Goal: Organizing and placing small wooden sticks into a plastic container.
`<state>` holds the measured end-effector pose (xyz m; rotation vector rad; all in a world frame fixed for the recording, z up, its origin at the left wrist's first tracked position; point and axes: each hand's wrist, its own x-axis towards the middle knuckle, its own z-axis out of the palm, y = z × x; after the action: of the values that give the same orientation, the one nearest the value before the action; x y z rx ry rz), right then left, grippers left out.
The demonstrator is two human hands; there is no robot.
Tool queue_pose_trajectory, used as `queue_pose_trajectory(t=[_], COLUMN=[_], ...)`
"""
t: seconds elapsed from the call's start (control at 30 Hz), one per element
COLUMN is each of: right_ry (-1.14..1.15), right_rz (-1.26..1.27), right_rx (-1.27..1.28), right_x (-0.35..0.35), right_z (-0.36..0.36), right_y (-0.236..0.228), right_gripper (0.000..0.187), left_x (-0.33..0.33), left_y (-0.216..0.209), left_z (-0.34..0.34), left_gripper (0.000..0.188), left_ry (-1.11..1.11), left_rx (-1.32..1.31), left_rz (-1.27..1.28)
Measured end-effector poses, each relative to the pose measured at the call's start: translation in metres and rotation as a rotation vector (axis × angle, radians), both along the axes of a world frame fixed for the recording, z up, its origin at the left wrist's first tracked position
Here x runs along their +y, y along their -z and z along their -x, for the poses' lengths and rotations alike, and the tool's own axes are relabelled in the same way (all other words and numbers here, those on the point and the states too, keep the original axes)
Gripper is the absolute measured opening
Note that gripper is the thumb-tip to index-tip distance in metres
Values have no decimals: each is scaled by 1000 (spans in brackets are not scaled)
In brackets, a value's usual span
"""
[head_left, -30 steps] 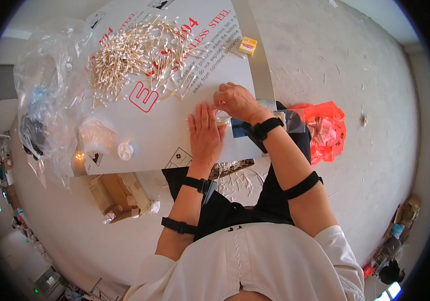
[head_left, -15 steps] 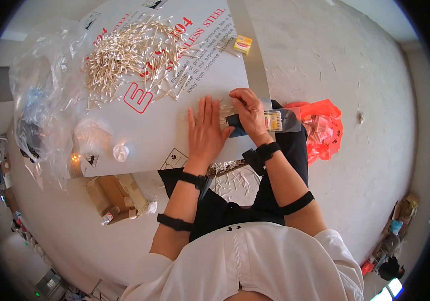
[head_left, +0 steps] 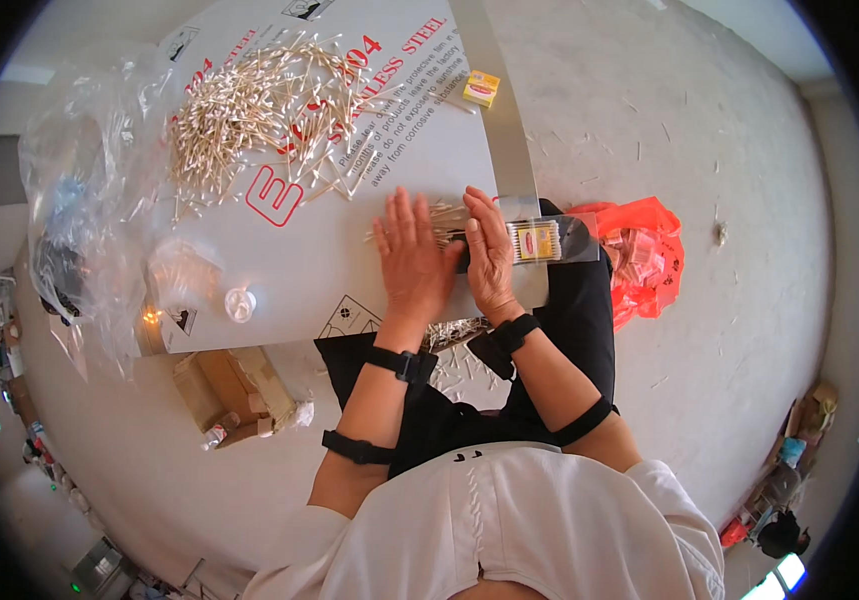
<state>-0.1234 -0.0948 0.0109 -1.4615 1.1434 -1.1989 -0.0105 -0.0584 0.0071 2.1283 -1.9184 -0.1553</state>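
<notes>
My left hand [head_left: 413, 258] lies with fingers stretched out near the front edge of the film-covered sheet. Close beside it, my right hand [head_left: 490, 258] is tilted on its edge, fingers extended and not curled round anything. Between the two palms are some loose cotton swabs [head_left: 444, 214] and a dark flat piece [head_left: 462, 262], partly hidden by the hands. Right of my right hand lies a clear plastic pouch [head_left: 577, 240] holding cotton swabs and a yellow label card [head_left: 539, 241]; it reaches past the table's edge.
A large heap of cotton swabs [head_left: 219, 130] covers the far left of the table [head_left: 329, 260]. A small yellow box [head_left: 481, 88] sits at the far right edge. Plastic film [head_left: 89, 170], a round white container [head_left: 240, 304], a cardboard box [head_left: 209, 390] and a red bag [head_left: 649, 215] surround the area.
My right hand has uncurled and moved slightly left, toward my left hand. More of the pouch and its yellow card now shows. Swabs are more visible between the hands.
</notes>
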Motion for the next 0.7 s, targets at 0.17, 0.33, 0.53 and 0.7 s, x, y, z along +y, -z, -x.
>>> queue_pose_trajectory(t=[0.17, 0.33, 0.53, 0.7], right_ry=[47, 35, -52, -58], right_rz=[14, -2, -11, -33], right_rx=[-86, -140, -118, 139], right_x=[-10, -12, -12, -27], right_z=[1, -18, -20, -8], right_y=[7, 5, 2, -3], right_gripper=[31, 30, 31, 35], left_x=[10, -1, -2, -5], left_y=[0, 3, 5, 0], left_z=[-36, -31, -14, -41], left_gripper=[57, 50, 49, 33], left_ry=[-161, -248, -188, -282], left_rx=[607, 927, 916, 675], left_rz=[364, 442, 422, 412])
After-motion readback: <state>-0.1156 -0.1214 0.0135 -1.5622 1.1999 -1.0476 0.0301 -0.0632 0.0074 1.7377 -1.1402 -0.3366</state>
